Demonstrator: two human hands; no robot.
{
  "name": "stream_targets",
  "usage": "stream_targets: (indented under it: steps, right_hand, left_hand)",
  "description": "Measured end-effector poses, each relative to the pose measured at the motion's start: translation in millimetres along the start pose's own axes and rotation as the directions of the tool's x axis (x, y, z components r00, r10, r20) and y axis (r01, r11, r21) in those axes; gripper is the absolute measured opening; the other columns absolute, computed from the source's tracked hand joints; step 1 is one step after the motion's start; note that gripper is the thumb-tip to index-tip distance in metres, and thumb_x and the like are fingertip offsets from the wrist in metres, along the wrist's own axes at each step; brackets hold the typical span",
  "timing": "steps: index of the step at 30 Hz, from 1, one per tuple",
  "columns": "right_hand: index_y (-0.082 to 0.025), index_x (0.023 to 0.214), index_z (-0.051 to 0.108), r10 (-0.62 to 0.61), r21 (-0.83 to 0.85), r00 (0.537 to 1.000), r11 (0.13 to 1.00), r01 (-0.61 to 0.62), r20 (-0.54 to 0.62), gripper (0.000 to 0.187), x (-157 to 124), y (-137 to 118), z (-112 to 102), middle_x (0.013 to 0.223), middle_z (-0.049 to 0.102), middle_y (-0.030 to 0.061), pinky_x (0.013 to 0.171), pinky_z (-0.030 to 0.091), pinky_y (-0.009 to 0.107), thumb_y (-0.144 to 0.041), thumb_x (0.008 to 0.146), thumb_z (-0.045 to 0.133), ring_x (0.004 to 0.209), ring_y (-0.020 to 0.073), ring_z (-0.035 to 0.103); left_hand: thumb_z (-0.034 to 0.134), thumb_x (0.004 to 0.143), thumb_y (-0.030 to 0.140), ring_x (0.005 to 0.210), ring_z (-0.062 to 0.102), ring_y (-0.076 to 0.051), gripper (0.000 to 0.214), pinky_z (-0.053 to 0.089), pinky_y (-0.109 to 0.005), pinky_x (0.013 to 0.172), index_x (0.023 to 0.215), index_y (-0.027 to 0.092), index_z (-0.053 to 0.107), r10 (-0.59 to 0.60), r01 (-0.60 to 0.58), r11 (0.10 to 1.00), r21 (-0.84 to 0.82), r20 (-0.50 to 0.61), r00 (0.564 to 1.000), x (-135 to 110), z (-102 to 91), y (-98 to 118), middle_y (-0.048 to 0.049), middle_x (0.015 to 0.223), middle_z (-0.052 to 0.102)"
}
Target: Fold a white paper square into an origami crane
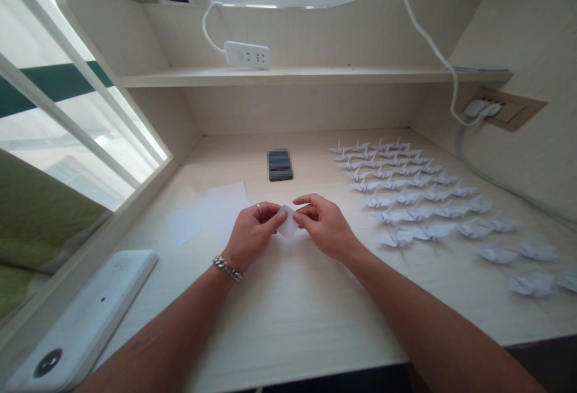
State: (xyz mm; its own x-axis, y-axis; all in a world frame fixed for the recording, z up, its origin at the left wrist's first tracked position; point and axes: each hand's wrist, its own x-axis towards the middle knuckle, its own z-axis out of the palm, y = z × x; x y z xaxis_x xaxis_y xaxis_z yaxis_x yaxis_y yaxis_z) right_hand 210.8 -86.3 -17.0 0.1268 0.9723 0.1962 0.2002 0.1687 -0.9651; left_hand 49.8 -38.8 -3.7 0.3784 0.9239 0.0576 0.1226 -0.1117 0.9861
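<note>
A small folded piece of white paper (pixel 287 229), diamond-shaped, is held up just above the desk between both hands. My left hand (pixel 258 225) pinches its left corner with thumb and fingers; a ring and a silver chain bracelet show on this hand and wrist. At the opposite side, my right hand (pixel 325 225) grips the right edge between thumb and curled fingers, its index finger raised a little. Loose white paper sheets (pixel 202 216) lie overlapping to the left of my left hand. Rows of white folded paper cranes (pixel 412 191) stand on the right of the desk.
A dark phone-like object (pixel 280 165), blurred out, lies beyond my hands. The white device (pixel 85 315) with a round dark button sits at the left edge. A power strip (pixel 247 55) rests on the shelf (pixel 306 76). White cables run to a wall socket (pixel 507 109) at right.
</note>
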Motion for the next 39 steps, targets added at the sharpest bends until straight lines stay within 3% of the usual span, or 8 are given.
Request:
stream_targets:
  steps: [7, 12, 16, 22, 28, 33, 39]
  right_hand:
    - [-0.021, 0.083, 0.072, -0.143, -0.09, 0.989, 0.986, 0.14, -0.031, 0.008, -3, -3, 2, 0.081, 0.073, 0.0032, 0.072, 0.053, 0.031, -0.024, 0.08, 0.065, 0.077, 0.0186, 0.067]
    - [-0.023, 0.081, 0.074, -0.268, -0.024, 0.957, 0.964, 0.267, -0.109, 0.009, -5, -3, 1, 0.089, 0.074, 0.0034, 0.085, 0.054, 0.035, -0.017, 0.078, 0.068, 0.087, 0.0201, 0.068]
    - [-0.026, 0.079, 0.074, -0.371, -0.048, 0.923, 0.928, 0.368, -0.097, 0.013, -5, -4, 1, 0.092, 0.073, 0.0029, 0.088, 0.053, 0.036, -0.014, 0.079, 0.068, 0.092, 0.0199, 0.067]
    - [-0.027, 0.078, 0.074, -0.416, -0.069, 0.904, 0.909, 0.41, -0.097, 0.014, -6, -6, 1, 0.095, 0.073, 0.0024, 0.092, 0.052, 0.038, -0.015, 0.081, 0.067, 0.097, 0.0204, 0.066]
    - [-0.026, 0.079, 0.074, -0.447, -0.052, 0.886, 0.895, 0.444, -0.122, 0.013, -5, -3, 2, 0.094, 0.074, 0.0033, 0.091, 0.054, 0.038, -0.014, 0.081, 0.068, 0.098, 0.0202, 0.067]
    - [-0.024, 0.078, 0.073, -0.537, -0.096, 0.834, 0.843, 0.529, -0.127, 0.015, -4, -5, 2, 0.092, 0.074, 0.0047, 0.087, 0.055, 0.038, -0.011, 0.081, 0.066, 0.096, 0.0198, 0.067]
    - [-0.023, 0.077, 0.073, -0.616, -0.184, 0.781, 0.783, 0.594, -0.104, 0.017, -4, -8, 0, 0.091, 0.074, 0.0053, 0.085, 0.056, 0.037, -0.008, 0.082, 0.065, 0.095, 0.0193, 0.067]
  left_hand:
    - [0.076, 0.07, 0.036, 0.069, 0.065, -0.018, 0.019, 0.052, -0.028, 0.066, 0.077, 0.019, 0.074, 0.18, -0.173, 0.979, 0.113, -0.058, 0.982, -3, -0.8, -2, -0.0042, 0.075, 0.073]
    - [0.08, 0.067, 0.027, 0.079, 0.067, -0.019, 0.01, 0.054, -0.032, 0.076, 0.067, 0.021, 0.072, 0.385, -0.367, 0.918, 0.151, -0.118, 0.915, -7, -1.9, 1, -0.0041, 0.084, 0.072]
    - [0.079, 0.068, 0.022, 0.083, 0.067, -0.019, 0.009, 0.054, -0.033, 0.078, 0.065, 0.022, 0.07, 0.464, -0.427, 0.876, 0.225, -0.148, 0.873, -10, -2.7, 4, -0.0031, 0.089, 0.072]
    - [0.079, 0.068, 0.02, 0.087, 0.067, -0.019, 0.012, 0.055, -0.033, 0.078, 0.063, 0.022, 0.068, 0.507, -0.456, 0.848, 0.271, -0.163, 0.846, -14, -2.6, 7, -0.0036, 0.096, 0.073]
    - [0.08, 0.068, 0.019, 0.089, 0.068, -0.019, 0.014, 0.057, -0.031, 0.08, 0.066, 0.019, 0.065, 0.482, -0.464, 0.876, 0.131, -0.202, 0.853, -13, 0.6, 6, -0.0057, 0.095, 0.072]
    - [0.08, 0.065, 0.011, 0.086, 0.069, -0.018, 0.018, 0.059, -0.033, 0.083, 0.077, 0.016, 0.067, 0.515, -0.542, 0.839, -0.046, -0.254, 0.819, -9, 2.3, 4, -0.0053, 0.089, 0.073]
    - [0.078, 0.067, 0.007, 0.089, 0.069, -0.019, 0.017, 0.058, -0.033, 0.086, 0.079, 0.016, 0.07, 0.553, -0.576, 0.817, -0.029, -0.244, 0.797, -10, 0.6, 4, -0.0059, 0.09, 0.073]
